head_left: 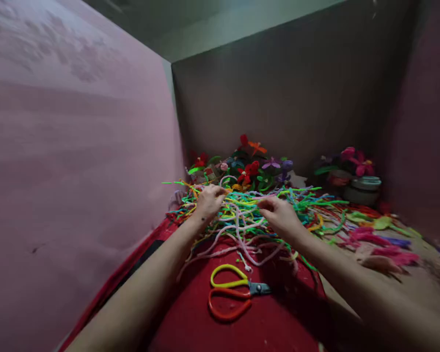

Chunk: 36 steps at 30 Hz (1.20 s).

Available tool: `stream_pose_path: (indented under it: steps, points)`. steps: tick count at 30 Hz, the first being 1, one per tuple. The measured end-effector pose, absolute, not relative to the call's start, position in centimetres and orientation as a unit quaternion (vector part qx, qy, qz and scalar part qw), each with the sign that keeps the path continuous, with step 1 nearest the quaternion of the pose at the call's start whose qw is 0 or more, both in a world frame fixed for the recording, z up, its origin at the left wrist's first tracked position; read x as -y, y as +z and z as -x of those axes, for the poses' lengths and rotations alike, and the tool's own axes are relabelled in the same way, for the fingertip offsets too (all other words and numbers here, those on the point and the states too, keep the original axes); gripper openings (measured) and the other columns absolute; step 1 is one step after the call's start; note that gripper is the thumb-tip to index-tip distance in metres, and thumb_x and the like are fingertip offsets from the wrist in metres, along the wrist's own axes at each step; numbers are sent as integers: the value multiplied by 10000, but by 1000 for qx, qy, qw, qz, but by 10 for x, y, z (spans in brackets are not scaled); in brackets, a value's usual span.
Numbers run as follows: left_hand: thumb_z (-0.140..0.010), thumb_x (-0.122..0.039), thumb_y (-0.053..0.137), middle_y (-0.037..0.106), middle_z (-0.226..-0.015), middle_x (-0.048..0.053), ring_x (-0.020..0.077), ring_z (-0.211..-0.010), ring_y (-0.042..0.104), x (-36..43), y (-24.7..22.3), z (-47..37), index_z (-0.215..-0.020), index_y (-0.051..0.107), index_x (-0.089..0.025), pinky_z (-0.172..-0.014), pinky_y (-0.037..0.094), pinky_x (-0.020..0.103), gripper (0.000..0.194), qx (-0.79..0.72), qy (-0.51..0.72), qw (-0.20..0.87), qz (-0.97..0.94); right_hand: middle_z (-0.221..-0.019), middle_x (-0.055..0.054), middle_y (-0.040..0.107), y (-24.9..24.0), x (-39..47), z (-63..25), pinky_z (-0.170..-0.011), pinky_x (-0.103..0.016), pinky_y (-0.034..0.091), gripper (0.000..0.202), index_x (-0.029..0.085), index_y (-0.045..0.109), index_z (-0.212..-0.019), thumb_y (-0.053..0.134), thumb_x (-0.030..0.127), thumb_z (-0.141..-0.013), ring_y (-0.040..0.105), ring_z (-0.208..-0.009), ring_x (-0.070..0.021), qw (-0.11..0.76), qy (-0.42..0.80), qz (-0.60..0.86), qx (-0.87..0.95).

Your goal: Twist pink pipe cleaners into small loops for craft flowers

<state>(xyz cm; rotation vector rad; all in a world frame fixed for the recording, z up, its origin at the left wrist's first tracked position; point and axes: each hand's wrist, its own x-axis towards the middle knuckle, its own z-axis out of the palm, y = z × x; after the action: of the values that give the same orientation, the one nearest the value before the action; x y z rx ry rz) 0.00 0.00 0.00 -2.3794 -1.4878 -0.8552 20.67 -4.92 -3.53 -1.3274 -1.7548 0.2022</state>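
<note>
Head view: both forearms are extended inward from the lower corners, palms turned down. The left hand [208, 201] is held over the left part of the pile of fuzzy stems [238, 215], and the right hand [284, 219] over its right part, well apart from the left. The fingers of both hands are curled; whether a stem is clamped in either hand cannot be told. A red bench [190, 313] is largely covered at its far side by the multicoloured pile. Fuzzy flowers [244, 173] are seen behind it; pink petal-like pieces [385, 249] are spread to the right, near a round container [363, 190]. Scissors [230, 293] with yellow and red handles are laid in front, nearer than the pile. Parts of the pile are hidden by the hands; the scissors' tips are lost in shadow, and the forearms are cut off by the frame.
</note>
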Motion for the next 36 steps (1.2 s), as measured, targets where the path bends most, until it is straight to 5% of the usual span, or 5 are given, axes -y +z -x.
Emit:
stream_pose_path:
  steps: [8, 16, 21, 25, 36]
  points:
    - [-712, -204, 568, 635, -792, 41, 191, -829, 511, -14, -14, -47, -695, 665, -191, -783, 387, 324, 99, 446, -206, 112, 864, -1108, -123, 561, -51, -2, -210, -895, -350, 375, 581, 112, 506, -1132, 460, 5, -563, 489, -1013, -230, 434, 22, 556, 708]
    - [-799, -252, 487, 582, -973, 97, 203, -936, 489, 1, -7, -48, -937, 598, -149, -807, 374, 318, 205, 494, -216, 159, 827, -1034, -82, 576, -65, -8, -218, -856, -338, 375, 532, 155, 512, -1106, 466, 32, -591, 484, -931, -210, 415, 4, 560, 717]
    - [-771, -349, 531, 623, -792, 45, 181, -780, 540, 16, -16, -47, -763, 629, -189, -694, 396, 282, 188, 472, -143, 155, 856, -977, -102, 510, -65, 0, -211, -846, -331, 369, 396, 136, 524, -981, 450, 61, -600, 442, -946, -221, 436, -16, 579, 688]
    - [-784, -267, 497, 628, -759, 84, 213, -759, 547, 20, -24, -52, -763, 629, -153, -680, 384, 325, 176, 463, -103, 186, 860, -896, -93, 468, -66, 4, -204, -797, -344, 383, 239, 160, 556, -865, 493, 134, -636, 424, -897, -234, 435, -25, 596, 675]
    - [-798, -166, 450, 583, -826, 98, 257, -883, 482, 52, -2, -46, -744, 604, -146, -799, 332, 402, 164, 377, -100, 351, 851, -923, -109, 528, -79, 4, -206, -802, -314, 363, 260, 160, 612, -833, 408, 55, -711, 442, -905, -215, 412, -5, 617, 670]
